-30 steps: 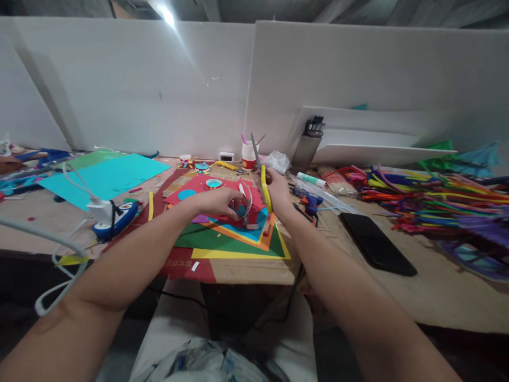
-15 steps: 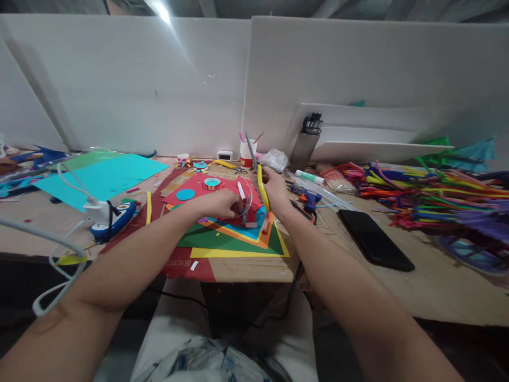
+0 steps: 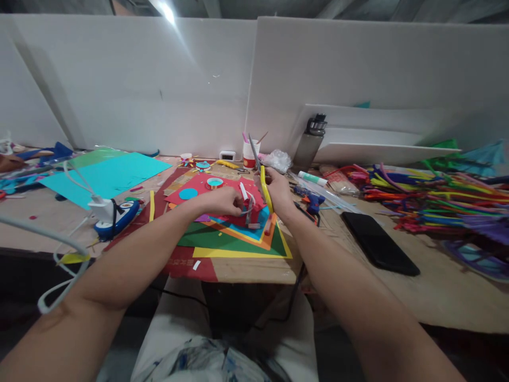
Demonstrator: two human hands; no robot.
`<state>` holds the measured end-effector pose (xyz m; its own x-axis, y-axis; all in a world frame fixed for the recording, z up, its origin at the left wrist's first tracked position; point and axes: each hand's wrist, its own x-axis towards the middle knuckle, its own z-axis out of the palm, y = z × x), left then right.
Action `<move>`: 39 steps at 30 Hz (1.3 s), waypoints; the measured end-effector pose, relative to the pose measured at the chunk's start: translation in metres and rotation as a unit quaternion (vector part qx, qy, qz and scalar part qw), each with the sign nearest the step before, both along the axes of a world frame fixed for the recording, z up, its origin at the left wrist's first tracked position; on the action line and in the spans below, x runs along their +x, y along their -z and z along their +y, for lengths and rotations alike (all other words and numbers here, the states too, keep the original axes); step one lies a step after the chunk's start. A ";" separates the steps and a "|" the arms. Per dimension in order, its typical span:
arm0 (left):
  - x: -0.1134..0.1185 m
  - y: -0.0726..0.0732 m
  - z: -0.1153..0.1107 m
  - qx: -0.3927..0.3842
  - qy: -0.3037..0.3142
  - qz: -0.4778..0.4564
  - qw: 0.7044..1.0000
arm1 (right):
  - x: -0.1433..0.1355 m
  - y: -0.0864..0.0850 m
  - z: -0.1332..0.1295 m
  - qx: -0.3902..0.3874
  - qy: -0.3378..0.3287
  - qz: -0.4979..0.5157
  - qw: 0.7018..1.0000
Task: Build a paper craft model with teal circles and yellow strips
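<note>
My right hand (image 3: pixel 278 187) is closed around a pair of scissors (image 3: pixel 265 192) with yellow handles, its blades pointing up and away from me. My left hand (image 3: pixel 227 201) is curled shut over a sheet of red paper (image 3: pixel 199 185); anything between its fingers is hidden. Just right of those fingers lie a thin pale loop (image 3: pixel 250 204) and a small white strip (image 3: pixel 243 191). Behind the left hand sits a small round red-rimmed piece (image 3: pixel 214 183) with a blue centre. A blue paper disc (image 3: pixel 188 194) lies on the red sheet.
Stacked coloured paper (image 3: pixel 238 249) lies under my hands. To the right are a phone (image 3: pixel 379 244), a blue glue gun (image 3: pixel 313 202) and many pipe cleaners (image 3: pixel 429 196). A paper cup (image 3: pixel 250 154) and a bottle (image 3: pixel 310 143) stand behind. A power strip (image 3: pixel 117 220) lies left.
The whole view has shifted slightly, so things appear a little further right. My left hand has shifted slightly over the red paper; my right hand keeps the scissors upright.
</note>
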<state>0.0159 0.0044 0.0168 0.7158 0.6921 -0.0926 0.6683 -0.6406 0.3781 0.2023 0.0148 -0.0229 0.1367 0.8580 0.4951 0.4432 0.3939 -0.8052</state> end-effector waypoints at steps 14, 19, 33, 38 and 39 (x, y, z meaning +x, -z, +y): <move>-0.024 -0.042 -0.020 -0.410 0.130 -0.062 0.901 | -0.001 -0.006 -0.005 0.003 -0.004 0.015 1.000; -0.011 -0.021 -0.010 -0.164 0.111 -0.098 0.975 | -0.001 -0.004 -0.004 0.002 0.004 0.009 1.000; -0.002 0.000 -0.001 0.070 0.116 0.117 0.984 | 0.002 0.001 0.002 0.004 0.012 -0.011 1.000; -0.014 -0.033 -0.019 -0.188 0.194 -0.013 0.963 | 0.001 -0.001 -0.001 0.008 0.003 -0.006 1.000; -0.016 -0.038 -0.023 -0.269 0.220 -0.021 0.937 | 0.001 -0.002 -0.001 0.008 0.003 -0.006 1.000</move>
<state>0.0003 -0.0188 0.0545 0.9319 0.1889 -0.3096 0.3612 -0.5599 0.7457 0.2031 0.0133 -0.0207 0.1358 0.8490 0.5106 0.4554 0.4042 -0.7933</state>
